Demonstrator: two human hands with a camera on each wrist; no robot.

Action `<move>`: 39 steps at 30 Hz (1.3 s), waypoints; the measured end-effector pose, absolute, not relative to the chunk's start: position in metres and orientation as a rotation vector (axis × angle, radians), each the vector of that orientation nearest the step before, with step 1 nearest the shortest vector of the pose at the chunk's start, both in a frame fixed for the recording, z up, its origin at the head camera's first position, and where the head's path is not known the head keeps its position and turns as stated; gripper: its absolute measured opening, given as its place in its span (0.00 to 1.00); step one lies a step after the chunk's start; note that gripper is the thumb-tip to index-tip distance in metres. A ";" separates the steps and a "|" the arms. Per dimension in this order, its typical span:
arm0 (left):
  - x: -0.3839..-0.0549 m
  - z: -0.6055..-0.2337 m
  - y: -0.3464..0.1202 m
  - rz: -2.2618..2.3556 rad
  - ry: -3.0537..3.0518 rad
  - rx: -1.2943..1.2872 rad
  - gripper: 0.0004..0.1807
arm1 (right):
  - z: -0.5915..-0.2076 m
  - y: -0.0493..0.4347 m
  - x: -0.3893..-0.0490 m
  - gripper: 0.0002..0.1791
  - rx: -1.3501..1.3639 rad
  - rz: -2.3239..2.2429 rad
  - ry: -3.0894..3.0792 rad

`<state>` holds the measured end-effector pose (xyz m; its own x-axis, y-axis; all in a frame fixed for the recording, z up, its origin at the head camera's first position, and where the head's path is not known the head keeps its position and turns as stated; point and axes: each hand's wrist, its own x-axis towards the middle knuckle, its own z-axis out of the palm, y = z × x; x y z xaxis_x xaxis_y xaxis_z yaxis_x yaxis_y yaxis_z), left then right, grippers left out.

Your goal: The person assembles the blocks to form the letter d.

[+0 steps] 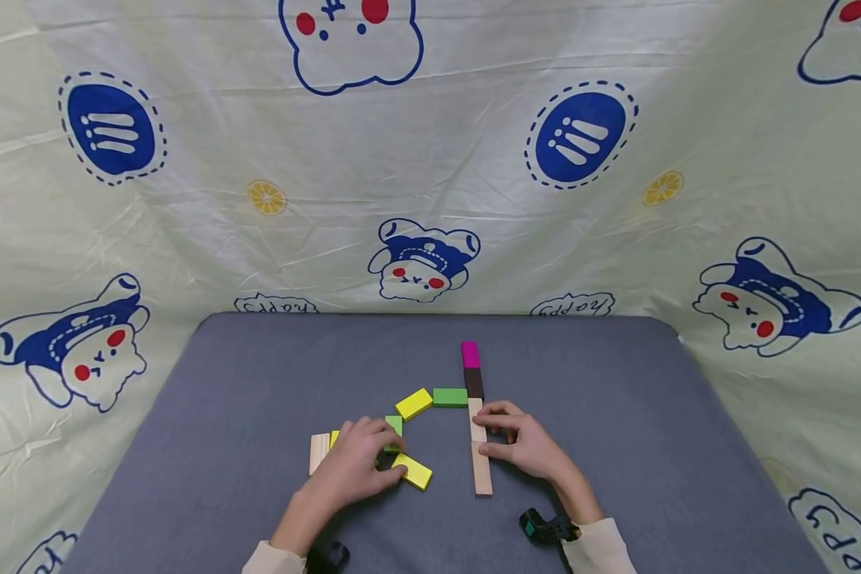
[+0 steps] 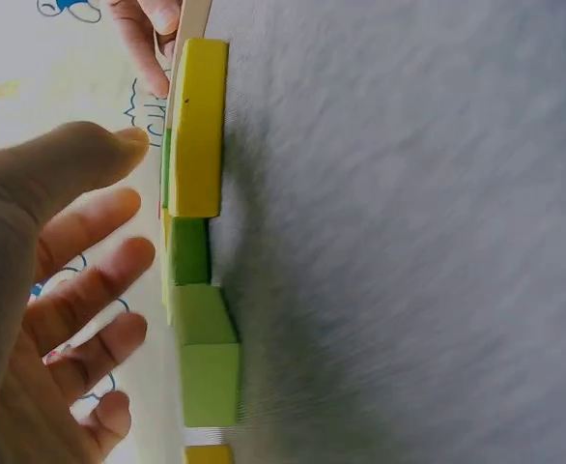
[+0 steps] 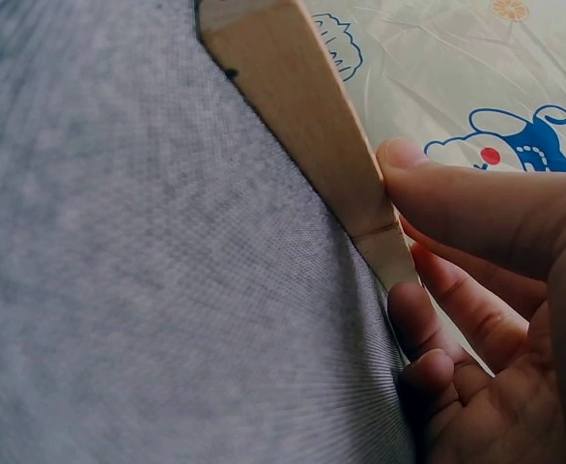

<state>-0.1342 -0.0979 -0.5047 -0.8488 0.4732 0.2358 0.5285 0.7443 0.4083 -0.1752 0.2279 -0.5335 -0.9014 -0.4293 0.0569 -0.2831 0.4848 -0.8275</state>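
My left hand (image 1: 355, 462) hovers over a group of blocks with its fingers loosely bent. Its thumb is near a slanted yellow block (image 1: 416, 473), and the left wrist view shows nothing between thumb and fingers. Partly covered by this hand are a green block (image 1: 395, 422) and a darker block. My right hand (image 1: 527, 442) touches two light wooden blocks laid end to end, the far one (image 1: 477, 432) and the near one (image 1: 482, 477). Its thumb rests at the wooden edge near their joint; the other fingertips lie along the far block.
Beyond the wooden blocks, a dark brown block (image 1: 474, 383) and a magenta block (image 1: 469, 355) continue the line. A green block (image 1: 450, 397) and a yellow block (image 1: 414, 403) extend leftward. Another wooden block (image 1: 319, 452) stands left of my left hand. A grey cloth (image 1: 595, 375) covers the table.
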 end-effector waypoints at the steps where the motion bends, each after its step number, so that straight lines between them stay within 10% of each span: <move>1: -0.133 -0.506 -0.098 -0.707 -2.815 -0.776 0.09 | -0.533 0.228 -0.175 0.25 -0.624 -1.387 2.568; 39: -0.121 -0.511 -0.102 -0.656 -2.846 -0.563 0.09 | -0.531 0.227 -0.175 0.25 -0.628 -1.379 2.567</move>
<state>-0.1213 -0.1020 -0.5107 -0.9148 0.3232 0.2422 0.3966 0.8322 0.3875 -0.1751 0.2274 -0.5315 -0.8989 -0.4346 0.0556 -0.2863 0.4866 -0.8254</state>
